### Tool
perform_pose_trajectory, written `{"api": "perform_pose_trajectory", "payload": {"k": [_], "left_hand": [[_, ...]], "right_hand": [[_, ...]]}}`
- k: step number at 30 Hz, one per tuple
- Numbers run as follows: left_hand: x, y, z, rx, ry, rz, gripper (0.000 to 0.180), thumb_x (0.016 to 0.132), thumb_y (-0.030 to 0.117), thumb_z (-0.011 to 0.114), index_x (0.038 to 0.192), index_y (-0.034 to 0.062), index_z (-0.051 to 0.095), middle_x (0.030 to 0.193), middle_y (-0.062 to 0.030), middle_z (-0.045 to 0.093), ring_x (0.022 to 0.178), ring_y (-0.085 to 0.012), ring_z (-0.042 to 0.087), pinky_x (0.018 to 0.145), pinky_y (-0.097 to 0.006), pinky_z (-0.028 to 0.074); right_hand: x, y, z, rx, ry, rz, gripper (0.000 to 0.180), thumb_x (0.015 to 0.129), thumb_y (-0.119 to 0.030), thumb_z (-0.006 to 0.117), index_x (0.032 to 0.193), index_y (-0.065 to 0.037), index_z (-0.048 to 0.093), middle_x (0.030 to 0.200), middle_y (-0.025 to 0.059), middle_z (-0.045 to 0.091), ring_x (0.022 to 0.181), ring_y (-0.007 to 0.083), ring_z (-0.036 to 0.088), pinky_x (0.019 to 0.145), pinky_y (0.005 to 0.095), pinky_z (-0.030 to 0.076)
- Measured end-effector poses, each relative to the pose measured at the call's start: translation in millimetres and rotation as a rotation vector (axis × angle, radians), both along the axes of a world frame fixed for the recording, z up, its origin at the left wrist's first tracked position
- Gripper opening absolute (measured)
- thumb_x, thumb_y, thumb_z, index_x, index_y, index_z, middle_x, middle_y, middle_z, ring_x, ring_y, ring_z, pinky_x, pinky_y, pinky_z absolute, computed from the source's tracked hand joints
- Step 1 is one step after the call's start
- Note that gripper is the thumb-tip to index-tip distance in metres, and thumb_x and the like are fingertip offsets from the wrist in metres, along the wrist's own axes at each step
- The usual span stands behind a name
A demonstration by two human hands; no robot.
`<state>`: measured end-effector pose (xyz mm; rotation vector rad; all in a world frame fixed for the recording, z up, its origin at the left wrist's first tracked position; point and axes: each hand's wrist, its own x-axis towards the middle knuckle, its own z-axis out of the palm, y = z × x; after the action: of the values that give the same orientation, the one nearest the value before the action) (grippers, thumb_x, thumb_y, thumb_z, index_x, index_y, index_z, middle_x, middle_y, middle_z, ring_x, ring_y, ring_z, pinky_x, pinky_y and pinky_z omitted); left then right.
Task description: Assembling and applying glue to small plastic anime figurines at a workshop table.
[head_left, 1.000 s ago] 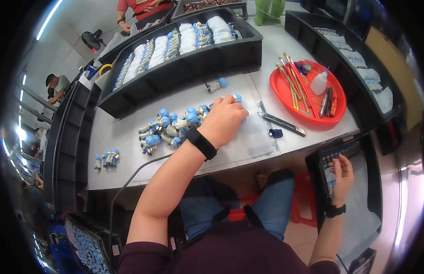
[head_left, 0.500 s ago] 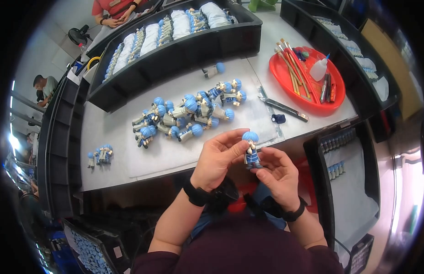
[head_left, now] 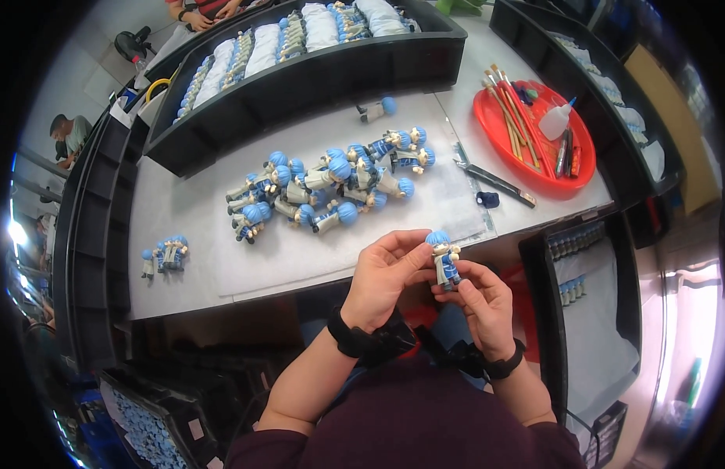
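Between my two hands is a small figurine (head_left: pixel 445 260) with light blue hair, a blue outfit and a pale cape, held upright just off the table's front edge. The thumb and fingers of my left hand (head_left: pixel 387 273) pinch it near the head and side. Lower down, by its legs, my right hand (head_left: pixel 484 301) grips it with thumb and fingertips. Beyond my hands, a heap of similar figurines (head_left: pixel 331 176) lies on the white table mat. A single figurine (head_left: pixel 376 109) rests behind the heap, and a few more figurines (head_left: pixel 169 256) sit at the left.
A black crate (head_left: pixel 316 76) of figurines in white-wrapped rows stands at the back. At the right are a red tray (head_left: pixel 497 162) with brushes, pens and a squeeze bottle, and a utility knife (head_left: pixel 499 184). Another black crate (head_left: pixel 630 313) sits low at the right. Two people are farther off.
The figurine in my hands has turned so its side and pale cape show. Both hands have shifted slightly within the view, which has itself moved a little.
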<state>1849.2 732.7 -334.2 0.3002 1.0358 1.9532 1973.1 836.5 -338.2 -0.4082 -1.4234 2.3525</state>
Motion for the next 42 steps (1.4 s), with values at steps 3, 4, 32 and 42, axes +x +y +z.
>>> {"api": "perform_pose_trajectory", "payload": {"k": [3, 4, 32, 42], "left_hand": [[0.1, 0.0, -2.8, 0.006, -0.014, -0.015, 0.023, 0.085, 0.006, 0.050, 0.107, -0.0031, 0.049, 0.099, -0.0128, 0.057, 0.086, -0.0190, 0.059, 0.074, -0.029, 0.051], [0.1, -0.1, -2.3, 0.011, -0.020, -0.013, 0.023, 0.085, 0.006, 0.050, 0.106, -0.0031, 0.049, 0.099, -0.0127, 0.057, 0.086, -0.0190, 0.059, 0.074, -0.029, 0.051], [-22.2, 17.3, 28.5, -0.271, 1.433, 0.134, 0.034, 0.071, -0.001, 0.061, 0.105, 0.0053, 0.058, 0.108, -0.0118, 0.056, 0.099, -0.0229, 0.051, 0.078, -0.030, 0.043], [-127.6, -13.0, 54.2, -0.972, 1.534, 0.210, 0.033, 0.069, -0.002, 0.058, 0.101, 0.0018, 0.056, 0.096, -0.0144, 0.055, 0.081, -0.0265, 0.053, 0.077, -0.031, 0.041]], "right_hand": [[0.7, -0.3, -1.5, 0.001, -0.010, 0.003, 0.028, 0.086, -0.009, 0.049, 0.109, 0.007, 0.047, 0.098, 0.0144, 0.057, 0.086, 0.0191, 0.058, 0.075, 0.0292, 0.049], [0.7, -0.5, -2.0, 0.000, -0.012, 0.004, 0.028, 0.086, -0.009, 0.049, 0.109, 0.007, 0.047, 0.098, 0.0145, 0.057, 0.086, 0.0191, 0.058, 0.075, 0.0292, 0.049], [44.7, 51.5, -12.1, -0.175, -0.017, -0.036, 0.027, 0.073, 0.001, 0.056, 0.099, 0.003, 0.049, 0.094, 0.0168, 0.057, 0.083, 0.0259, 0.059, 0.070, 0.0302, 0.051], [146.1, 244.4, -43.0, 0.390, -0.329, -1.013, 0.031, 0.070, -0.006, 0.064, 0.098, 0.004, 0.054, 0.087, 0.0067, 0.059, 0.073, 0.0114, 0.053, 0.064, 0.0227, 0.042]]}}
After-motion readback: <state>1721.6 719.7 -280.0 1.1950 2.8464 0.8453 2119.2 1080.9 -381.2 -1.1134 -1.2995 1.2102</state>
